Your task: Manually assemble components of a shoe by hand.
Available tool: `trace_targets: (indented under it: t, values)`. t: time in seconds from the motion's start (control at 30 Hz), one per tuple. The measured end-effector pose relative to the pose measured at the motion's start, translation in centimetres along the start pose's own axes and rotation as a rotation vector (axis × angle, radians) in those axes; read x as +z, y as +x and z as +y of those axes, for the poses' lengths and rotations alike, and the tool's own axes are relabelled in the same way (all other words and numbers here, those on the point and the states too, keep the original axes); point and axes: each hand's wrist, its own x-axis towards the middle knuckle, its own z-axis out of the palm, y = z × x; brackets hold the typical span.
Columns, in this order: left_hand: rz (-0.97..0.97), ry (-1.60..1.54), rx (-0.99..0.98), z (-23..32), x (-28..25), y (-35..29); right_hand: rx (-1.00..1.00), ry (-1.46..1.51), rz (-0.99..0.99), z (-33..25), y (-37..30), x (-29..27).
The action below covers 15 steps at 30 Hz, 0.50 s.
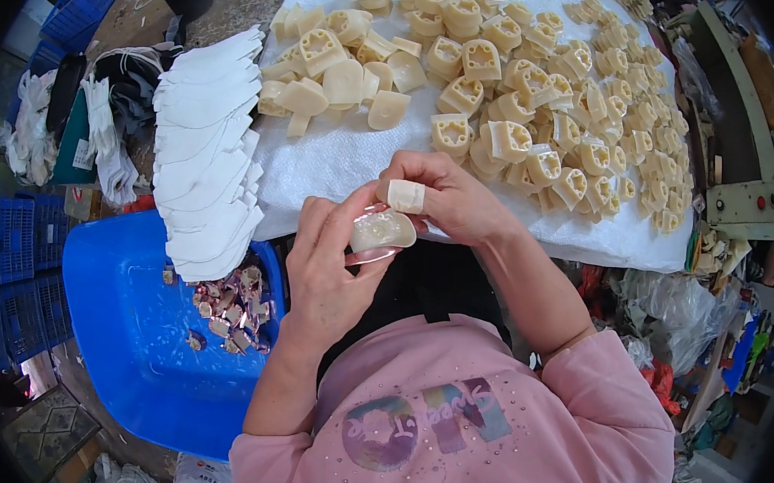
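Close to my body, my left hand [333,260] is closed round a shoe heel [381,233] with a pale cupped face and a shiny pink edge. My right hand [447,195] meets it from the other side, its bent fingers gripping at the upper rim. A whitish band [407,196], apparently tape, wraps one right finger. Just beyond the hands, many beige moulded heels [509,139] cover a white cloth-topped table [307,170]. Overlapping white cut pieces [205,156] lie in a long row at its left edge. My fingers hide the heel's underside.
A blue basin [130,356] stands at my left, with shiny pink heels [232,310] piled at its right side. Blue crates [23,236] stack farther left. A green-grey machine frame [736,128] rises at the right. Clear plastic bags [674,308] heap below it.
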Motion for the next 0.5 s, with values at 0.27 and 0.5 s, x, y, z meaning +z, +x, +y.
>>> trace_targets:
  t: [0.27,0.5]
  values:
    - [0.007,-0.009,-0.027,0.1,0.6,0.1,-0.47,-0.835,0.123,-0.1,-0.6,0.7]
    - [0.123,0.05,0.171,-0.5,1.5,0.1,-0.3,-0.168,0.018,0.8,-1.4,0.2]
